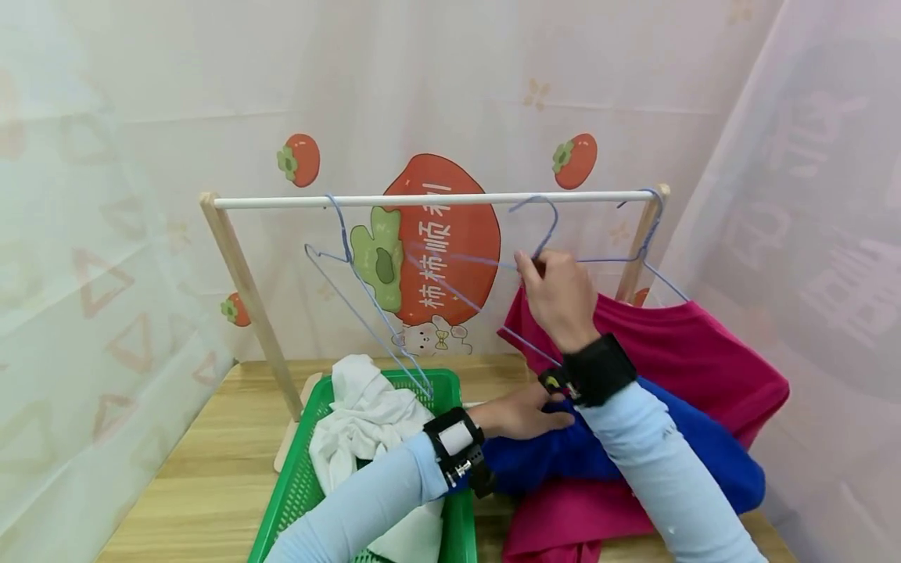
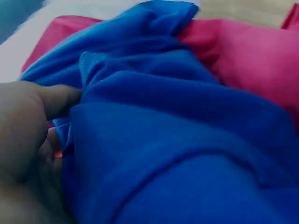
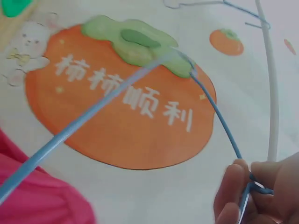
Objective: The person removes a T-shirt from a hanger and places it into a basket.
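Observation:
My right hand grips a blue wire hanger at its neck, with the hook up close to the white rail. One end of this hanger points left and its lower bar slants down toward the blue garment. My left hand, lower down, pinches that garment by an edge; in the left wrist view its thumb lies on the cloth and the other fingers are mostly hidden below. The blue cloth drapes over the table in front of a magenta shirt, which hangs from another blue hanger.
A clothes rack with a white rail and wooden posts stands on the wooden table. Another hanger hangs bare at the left of the rail. Below it, a green basket holds white clothes. Printed curtains surround the table.

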{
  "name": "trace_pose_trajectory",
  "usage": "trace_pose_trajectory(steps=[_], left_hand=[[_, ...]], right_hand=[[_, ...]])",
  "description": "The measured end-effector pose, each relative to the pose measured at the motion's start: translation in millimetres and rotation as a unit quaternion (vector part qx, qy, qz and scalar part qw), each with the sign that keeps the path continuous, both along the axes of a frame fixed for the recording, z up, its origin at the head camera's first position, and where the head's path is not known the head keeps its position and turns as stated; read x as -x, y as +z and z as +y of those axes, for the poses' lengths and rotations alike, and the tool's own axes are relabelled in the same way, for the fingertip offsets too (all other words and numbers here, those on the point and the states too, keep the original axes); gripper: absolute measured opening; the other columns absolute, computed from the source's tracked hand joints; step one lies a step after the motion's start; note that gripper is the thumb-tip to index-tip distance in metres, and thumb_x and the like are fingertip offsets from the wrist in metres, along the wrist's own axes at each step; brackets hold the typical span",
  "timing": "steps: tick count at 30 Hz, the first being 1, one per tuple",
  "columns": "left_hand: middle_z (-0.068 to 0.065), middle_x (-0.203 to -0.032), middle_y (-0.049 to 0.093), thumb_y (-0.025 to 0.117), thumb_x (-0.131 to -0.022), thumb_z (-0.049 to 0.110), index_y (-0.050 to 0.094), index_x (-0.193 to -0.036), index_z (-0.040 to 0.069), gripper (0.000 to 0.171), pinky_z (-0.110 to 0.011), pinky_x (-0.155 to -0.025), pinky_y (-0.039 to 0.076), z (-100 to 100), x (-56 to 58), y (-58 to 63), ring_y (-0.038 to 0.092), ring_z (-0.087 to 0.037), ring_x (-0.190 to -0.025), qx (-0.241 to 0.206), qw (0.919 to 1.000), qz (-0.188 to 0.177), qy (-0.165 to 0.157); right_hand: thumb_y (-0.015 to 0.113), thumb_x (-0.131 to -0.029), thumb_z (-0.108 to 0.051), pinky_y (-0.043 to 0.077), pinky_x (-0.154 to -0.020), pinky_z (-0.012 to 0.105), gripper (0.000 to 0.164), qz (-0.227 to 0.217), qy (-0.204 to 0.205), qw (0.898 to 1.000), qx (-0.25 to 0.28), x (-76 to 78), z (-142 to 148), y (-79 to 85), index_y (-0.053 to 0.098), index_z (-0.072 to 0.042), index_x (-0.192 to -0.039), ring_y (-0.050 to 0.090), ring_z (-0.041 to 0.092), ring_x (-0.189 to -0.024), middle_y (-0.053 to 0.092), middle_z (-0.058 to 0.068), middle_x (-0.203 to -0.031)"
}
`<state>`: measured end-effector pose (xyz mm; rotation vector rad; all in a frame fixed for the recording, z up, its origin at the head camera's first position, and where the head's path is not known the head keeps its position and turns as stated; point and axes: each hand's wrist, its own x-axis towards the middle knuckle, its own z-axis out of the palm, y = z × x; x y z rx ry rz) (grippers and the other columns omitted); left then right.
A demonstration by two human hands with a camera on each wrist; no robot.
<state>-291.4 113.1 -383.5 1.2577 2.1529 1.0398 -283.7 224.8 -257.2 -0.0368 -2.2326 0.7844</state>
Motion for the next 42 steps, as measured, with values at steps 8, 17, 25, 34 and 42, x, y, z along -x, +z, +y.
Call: trace_pose_trajectory(steps=[8, 17, 25, 34, 42], left_hand=[[0.009, -0.079, 0.051, 0.063, -0.104, 0.022, 0.064, -0.09, 0.009, 0.019, -0.017, -0.072, 0.04, 4.4, -0.2, -8.3, 0.049, -0.003, -0.073, 0.069, 0.9947, 0.076, -0.005], [0.005, -0.147, 0.055, 0.064, -0.103, 0.027, 0.049, -0.154, 0.015, 0.055, -0.014, -0.104, 0.039, 9.1, -7.2, -5.4, 0.048, 0.003, -0.119, 0.113, 0.9866, 0.058, -0.102], [0.013, -0.127, 0.059, 0.066, -0.101, 0.03, 0.064, -0.136, 0.014, 0.039, -0.013, -0.096, 0.04, 5.2, -18.4, 3.5, 0.048, 0.006, -0.107, 0.183, 0.9641, 0.067, -0.18], [0.017, -0.143, 0.061, 0.063, -0.101, 0.046, 0.067, -0.141, 0.034, 0.042, -0.019, -0.107, 0.045, 11.6, -18.8, 1.2, 0.055, 0.001, -0.133, 0.267, 0.9279, 0.22, -0.139], [-0.003, -0.164, 0.046, 0.071, -0.089, 0.069, 0.041, -0.161, 0.03, 0.087, -0.041, -0.121, 0.041, -14.1, 5.8, -6.6, 0.047, -0.022, -0.15, 0.34, 0.9211, 0.188, -0.014]], right_hand=[[0.055, -0.111, -0.037, 0.035, -0.054, 0.033, 0.048, 0.006, -0.02, 1.0, 0.003, 36.1, -24.9, 29.3, 0.062, -0.002, -0.079, 0.051, 0.028, -0.062, 0.05, 0.011, -0.066], [0.054, -0.111, -0.039, 0.047, -0.063, 0.035, 0.045, -0.046, -0.057, 0.997, -0.015, 56.6, -42.6, 22.9, 0.072, 0.002, -0.104, 0.07, 0.033, -0.082, 0.071, 0.017, -0.086], [0.052, -0.111, -0.04, 0.057, -0.07, 0.042, 0.047, -0.057, -0.061, 0.995, -0.045, 57.2, -54.8, 15.0, 0.072, 0.001, -0.103, 0.071, 0.032, -0.084, 0.072, 0.016, -0.09], [0.056, -0.107, -0.053, 0.05, -0.069, 0.042, 0.049, -0.093, -0.027, 0.993, -0.069, 45.2, -40.1, 15.0, 0.066, -0.005, -0.103, 0.066, 0.031, -0.084, 0.066, 0.011, -0.087], [0.064, -0.1, -0.055, 0.056, -0.092, 0.066, 0.08, -0.209, 0.006, 0.969, -0.132, -51.0, 4.7, -27.8, 0.038, -0.007, -0.159, 0.057, 0.044, -0.124, 0.055, 0.026, -0.14]])
